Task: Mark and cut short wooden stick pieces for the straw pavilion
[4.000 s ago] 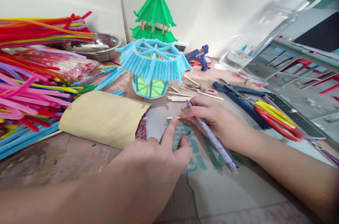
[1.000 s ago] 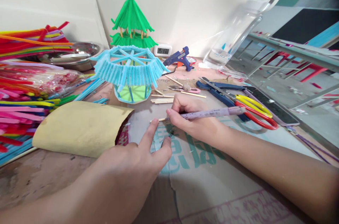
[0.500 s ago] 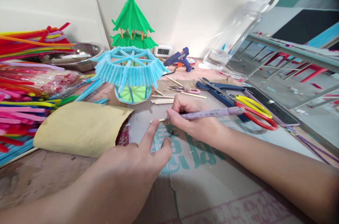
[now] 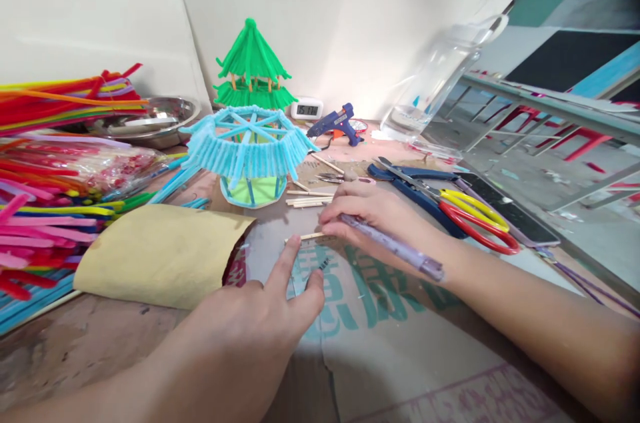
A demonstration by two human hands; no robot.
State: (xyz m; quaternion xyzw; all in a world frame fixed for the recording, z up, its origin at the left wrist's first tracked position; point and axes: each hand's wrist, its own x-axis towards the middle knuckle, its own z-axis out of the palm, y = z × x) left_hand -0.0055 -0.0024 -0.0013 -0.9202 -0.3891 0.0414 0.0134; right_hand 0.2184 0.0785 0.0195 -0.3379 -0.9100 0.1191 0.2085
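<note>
My right hand (image 4: pixel 367 216) is closed around a purple pen (image 4: pixel 400 250), whose barrel points back toward the wrist. Its fingertips touch the right end of a thin wooden stick (image 4: pixel 309 237) lying on the cardboard (image 4: pixel 430 356). The pen's tip is hidden by the fingers. With its index fingertip at the stick's left end, my left hand (image 4: pixel 260 316) has thumb and index spread and holds nothing. Between them lies a clear, ruler-like strip (image 4: pixel 299 282), partly covered. Several more wooden sticks (image 4: pixel 310 200) lie just beyond the right hand.
A light-blue pipe-cleaner pavilion (image 4: pixel 250 143) and a green one (image 4: pixel 250 56) stand behind. Pipe cleaners (image 4: pixel 45 230) and a curved yellow sheet (image 4: pixel 160 253) lie left. Scissors (image 4: pixel 475 216), blue-handled pliers (image 4: pixel 420 190), a phone (image 4: pixel 510 206) and a glue gun (image 4: pixel 337 124) lie right and behind.
The pen in my right hand has swung down, its back end lower and nearer the wrist, and the right fingertips now touch the stick. My left index finger stays at the stick's left end.
</note>
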